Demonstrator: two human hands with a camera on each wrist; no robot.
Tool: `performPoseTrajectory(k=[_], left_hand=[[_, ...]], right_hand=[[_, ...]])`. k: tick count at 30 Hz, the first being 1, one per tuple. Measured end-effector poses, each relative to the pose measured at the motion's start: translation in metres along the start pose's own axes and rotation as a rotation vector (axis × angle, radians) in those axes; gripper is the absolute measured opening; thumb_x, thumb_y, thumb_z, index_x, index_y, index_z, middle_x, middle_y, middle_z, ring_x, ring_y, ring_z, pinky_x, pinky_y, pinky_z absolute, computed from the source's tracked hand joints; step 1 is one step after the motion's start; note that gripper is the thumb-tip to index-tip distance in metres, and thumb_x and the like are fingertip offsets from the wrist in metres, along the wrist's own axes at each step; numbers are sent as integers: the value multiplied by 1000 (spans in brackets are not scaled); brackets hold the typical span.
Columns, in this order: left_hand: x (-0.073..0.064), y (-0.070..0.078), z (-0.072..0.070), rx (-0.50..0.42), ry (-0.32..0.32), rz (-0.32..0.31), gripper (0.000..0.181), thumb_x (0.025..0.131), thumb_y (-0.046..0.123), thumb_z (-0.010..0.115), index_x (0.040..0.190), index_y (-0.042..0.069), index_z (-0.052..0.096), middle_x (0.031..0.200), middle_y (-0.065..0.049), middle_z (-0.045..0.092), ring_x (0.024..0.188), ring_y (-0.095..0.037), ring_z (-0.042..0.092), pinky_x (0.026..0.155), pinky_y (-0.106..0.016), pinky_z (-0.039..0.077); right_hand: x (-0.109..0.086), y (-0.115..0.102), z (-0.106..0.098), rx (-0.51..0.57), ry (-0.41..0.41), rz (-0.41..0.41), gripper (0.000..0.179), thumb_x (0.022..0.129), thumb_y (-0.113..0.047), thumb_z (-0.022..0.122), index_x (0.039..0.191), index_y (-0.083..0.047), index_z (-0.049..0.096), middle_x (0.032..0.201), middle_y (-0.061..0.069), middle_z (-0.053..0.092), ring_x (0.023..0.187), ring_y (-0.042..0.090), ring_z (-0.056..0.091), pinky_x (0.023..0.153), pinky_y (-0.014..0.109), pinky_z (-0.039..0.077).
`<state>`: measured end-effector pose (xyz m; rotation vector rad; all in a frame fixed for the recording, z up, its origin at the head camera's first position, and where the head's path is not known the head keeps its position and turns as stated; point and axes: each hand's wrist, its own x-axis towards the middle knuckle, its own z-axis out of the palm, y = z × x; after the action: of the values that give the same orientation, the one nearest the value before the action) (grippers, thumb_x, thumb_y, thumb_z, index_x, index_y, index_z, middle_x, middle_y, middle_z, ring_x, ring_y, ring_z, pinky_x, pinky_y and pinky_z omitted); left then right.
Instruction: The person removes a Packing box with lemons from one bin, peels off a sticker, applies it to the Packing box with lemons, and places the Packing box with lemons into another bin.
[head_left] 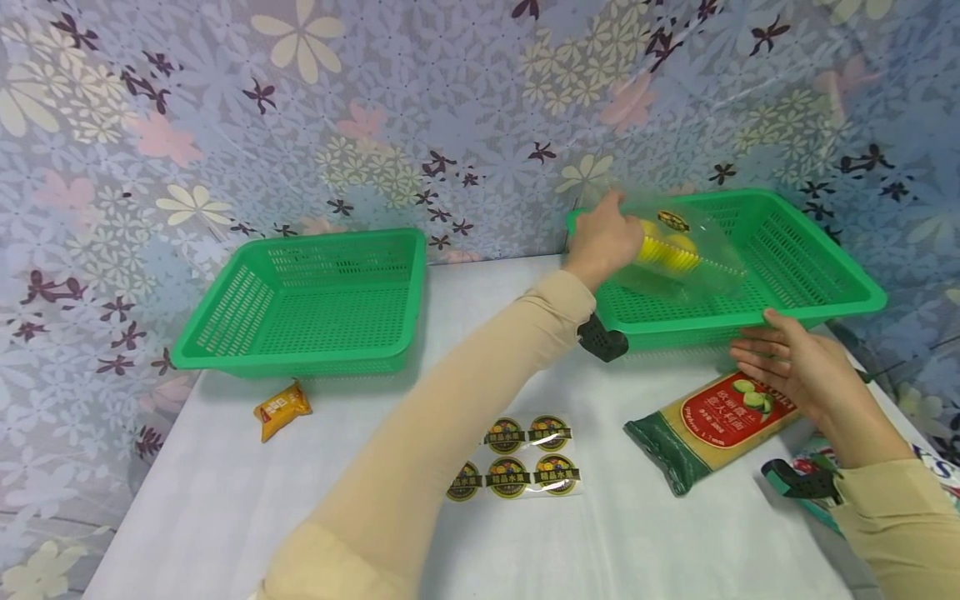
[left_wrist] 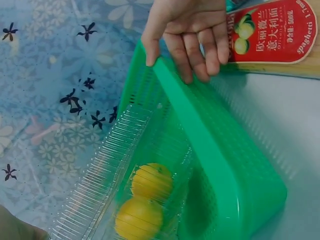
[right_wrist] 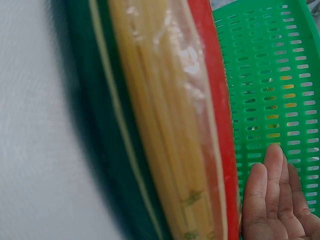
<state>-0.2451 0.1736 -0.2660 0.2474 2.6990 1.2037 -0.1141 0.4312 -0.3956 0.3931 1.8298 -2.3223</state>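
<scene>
My left hand (head_left: 606,237) grips the left end of a clear plastic clamshell box (head_left: 708,258), tilted inside the right green basket (head_left: 817,250). Two round yellow fruits (left_wrist: 139,217) show through the plastic, and a dark oval sticker (head_left: 673,220) is on the lid. Only a bit of that hand shows at the left wrist view's lower corner. My right hand (head_left: 806,367) is at the basket's front rim, its thumb touching the rim and its fingers straight along the outer wall. Beneath it lies a spaghetti packet (head_left: 712,429) with a red label and green end.
Another green basket (head_left: 337,312) stands at the left, with a small orange snack packet (head_left: 282,410) in front of it. A sheet of round fruit stickers (head_left: 528,458) lies mid-table, partly behind my left sleeve. At the right edge, another printed package (head_left: 817,457) is partly covered by my right wrist.
</scene>
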Motion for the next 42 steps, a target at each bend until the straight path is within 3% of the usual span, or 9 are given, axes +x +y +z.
performPoseTrajectory(k=[4, 9, 13, 17, 21, 24, 25, 34, 42], left_hand=[[-2, 2, 4, 15, -1, 4, 51, 114, 30, 43, 164, 39, 40, 112, -4, 69, 57, -12, 32, 50, -26, 37], [0, 2, 8, 33, -45, 19, 50, 115, 30, 42, 165, 39, 39, 71, 1, 53, 46, -10, 25, 43, -24, 30], [2, 1, 11, 39, -79, 33, 50, 116, 31, 40, 166, 36, 39, 63, 3, 47, 42, -9, 21, 39, -23, 27], [-1, 0, 12, 27, -87, 25, 49, 117, 35, 40, 166, 33, 40, 107, 5, 74, 45, -10, 24, 45, -25, 33], [-8, 1, 11, 9, -75, 17, 49, 116, 37, 45, 165, 30, 42, 157, 7, 60, 85, -10, 66, 73, -26, 55], [-12, 1, 9, 8, -76, 6, 51, 115, 40, 49, 164, 29, 43, 157, 5, 59, 133, -19, 64, 87, -32, 62], [-12, 1, 9, -1, -82, -4, 51, 114, 40, 51, 164, 29, 43, 158, 5, 58, 137, -21, 63, 88, -33, 64], [-8, -3, 5, -203, -166, -101, 55, 109, 32, 65, 161, 24, 48, 165, 3, 49, 131, -23, 68, 92, -35, 68], [-2, -4, -9, -206, -261, -113, 56, 107, 19, 69, 160, 23, 51, 164, 4, 51, 138, -20, 64, 97, -33, 66]], right_hand=[[1, 1, -2, -10, 3, 2, 29, 110, -47, 57, 114, -20, 66, 100, -8, 80, 93, 9, 80, 82, 25, 68], [2, 1, -2, -27, 22, 6, 39, 110, -48, 56, 128, -13, 52, 99, -9, 80, 92, 8, 80, 81, 25, 68], [2, 0, -1, -36, 27, 9, 40, 111, -47, 54, 130, -13, 49, 99, -11, 80, 91, 7, 80, 81, 24, 68], [2, 0, 0, -46, 32, 10, 41, 111, -48, 54, 131, -12, 48, 99, -11, 79, 91, 7, 80, 81, 24, 68], [2, 0, 1, -56, 31, 4, 42, 111, -48, 54, 131, -11, 48, 98, -12, 79, 91, 6, 80, 81, 24, 68], [2, 0, 0, -58, 28, 1, 40, 112, -48, 53, 129, -12, 51, 98, -11, 79, 91, 6, 80, 80, 24, 68], [2, 0, 0, -57, 27, 0, 39, 112, -47, 53, 128, -12, 51, 98, -11, 79, 91, 6, 80, 80, 24, 68], [2, 0, -1, -45, 28, 6, 40, 111, -48, 54, 128, -12, 52, 98, -11, 80, 91, 7, 80, 81, 24, 68], [1, 0, -1, -26, 11, 3, 29, 112, -46, 54, 103, -26, 73, 99, -9, 81, 91, 8, 80, 80, 25, 68]])
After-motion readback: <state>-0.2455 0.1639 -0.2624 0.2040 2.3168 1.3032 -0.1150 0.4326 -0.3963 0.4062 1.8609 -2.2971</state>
